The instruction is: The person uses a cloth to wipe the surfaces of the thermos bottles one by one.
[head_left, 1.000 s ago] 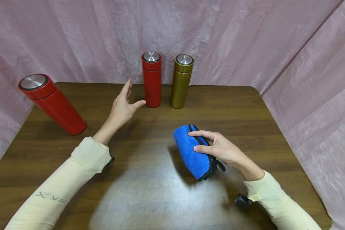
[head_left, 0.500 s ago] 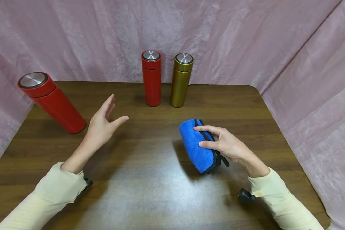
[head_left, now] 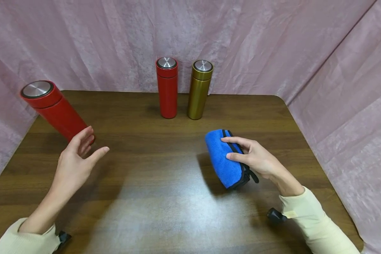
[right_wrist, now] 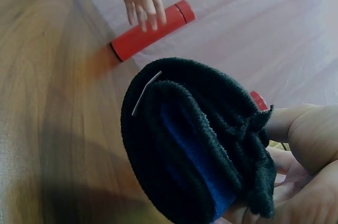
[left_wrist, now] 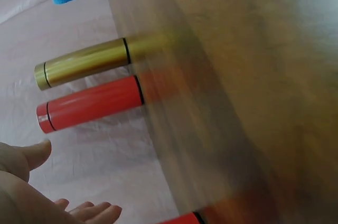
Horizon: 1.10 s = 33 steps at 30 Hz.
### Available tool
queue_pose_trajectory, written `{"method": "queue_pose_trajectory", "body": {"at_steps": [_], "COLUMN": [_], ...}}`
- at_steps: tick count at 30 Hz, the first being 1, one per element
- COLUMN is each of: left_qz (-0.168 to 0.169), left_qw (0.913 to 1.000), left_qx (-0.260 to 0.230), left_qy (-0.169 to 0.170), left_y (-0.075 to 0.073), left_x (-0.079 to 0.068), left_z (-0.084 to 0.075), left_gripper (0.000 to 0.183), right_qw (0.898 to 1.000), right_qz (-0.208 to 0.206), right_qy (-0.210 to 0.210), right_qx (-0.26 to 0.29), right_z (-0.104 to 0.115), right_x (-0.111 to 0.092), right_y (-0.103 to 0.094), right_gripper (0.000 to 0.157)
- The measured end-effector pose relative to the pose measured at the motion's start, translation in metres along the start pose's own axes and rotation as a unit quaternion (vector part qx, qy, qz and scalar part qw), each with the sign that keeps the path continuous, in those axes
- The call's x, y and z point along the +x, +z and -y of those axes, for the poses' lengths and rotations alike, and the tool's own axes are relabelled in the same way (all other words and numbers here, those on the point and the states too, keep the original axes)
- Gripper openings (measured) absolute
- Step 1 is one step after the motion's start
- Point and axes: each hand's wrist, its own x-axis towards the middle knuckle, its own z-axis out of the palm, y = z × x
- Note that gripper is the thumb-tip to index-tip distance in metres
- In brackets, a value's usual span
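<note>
The brown wood-grain table bears a far red bottle and a gold bottle, upright near its back edge; the left red bottle, base partly hidden, seems upright too.

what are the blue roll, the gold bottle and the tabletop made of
Blue roll: probably cloth, perhaps microfibre, soft and matt, judging by its fuzzy surface. Gold bottle: likely metal with a glossy coating, by its sheen; radial glints on its lid suggest brushed metal. Tabletop: wood or wood-look laminate, smooth and glossy, showing grain and a reflection.
</note>
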Motion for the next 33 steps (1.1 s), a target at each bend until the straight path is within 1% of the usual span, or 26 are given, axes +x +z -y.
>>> {"method": "queue_pose_trajectory", "body": {"at_steps": [2,5,7,10,13,15,17,22,24,25,26,28,30,32,33], "left_qz": [-0.023,-0.072,-0.110,-0.160,-0.186,-0.192,-0.188,-0.167,-0.165,-0.167,-0.170,-0.177,-0.186,-0.197,-0.203], "left_qw": [0.9996,0.9960,0.9910,0.9816,0.9732,0.9709,0.9720,0.9776,0.9753,0.9723,0.9676,0.9553,0.9409,0.9301,0.9270], "left_qx": [-0.004,-0.015,-0.027,-0.022,-0.014,-0.019,-0.037,-0.089,-0.124,-0.147,-0.176,-0.232,-0.281,-0.310,-0.315], "left_qy": [-0.017,-0.050,-0.071,-0.102,-0.135,-0.143,-0.136,-0.091,-0.077,-0.071,-0.063,-0.046,-0.030,-0.016,-0.012], "left_y": [-0.005,-0.011,-0.013,-0.018,-0.024,-0.028,-0.031,-0.037,-0.038,-0.038,-0.037,-0.036,-0.034,-0.031,-0.031], "left_x": [-0.005,-0.010,-0.011,-0.008,-0.003,0.001,0.006,0.023,0.030,0.034,0.038,0.045,0.052,0.058,0.060], "left_z": [0.004,0.006,0.008,0.011,0.016,0.021,0.026,0.036,0.037,0.037,0.037,0.037,0.036,0.036,0.036], "left_gripper": [0.073,0.067,0.063,0.064,0.070,0.076,0.082,0.088,0.087,0.087,0.087,0.086,0.085,0.084,0.084], "right_qw": [1.000,1.000,1.000,1.000,0.999,0.999,0.999,0.999,0.999,0.999,0.999,0.999,0.999,0.999,0.999], "right_qz": [-0.003,-0.008,-0.013,-0.020,-0.024,-0.026,-0.028,-0.028,-0.029,-0.030,-0.031,-0.032,-0.035,-0.039,-0.040], "right_qy": [0.002,0.006,0.009,0.009,0.007,0.006,0.006,0.009,0.011,0.011,0.012,0.012,0.010,0.008,0.008], "right_qx": [-0.002,-0.005,-0.007,-0.011,-0.020,-0.026,-0.029,-0.026,-0.025,-0.024,-0.023,-0.022,-0.019,-0.020,-0.020], "right_z": [0.000,0.002,0.002,0.003,0.004,0.005,0.005,0.006,0.006,0.007,0.007,0.007,0.007,0.008,0.008], "right_x": [-0.001,-0.003,-0.004,-0.006,-0.008,-0.009,-0.010,-0.012,-0.013,-0.014,-0.014,-0.015,-0.017,-0.018,-0.018], "right_y": [-0.001,-0.003,-0.005,-0.007,-0.009,-0.011,-0.012,-0.016,-0.017,-0.017,-0.018,-0.019,-0.020,-0.021,-0.021], "right_gripper": [0.055,0.056,0.055,0.055,0.055,0.055,0.055,0.056,0.056,0.057,0.057,0.057,0.057,0.057,0.056]}}
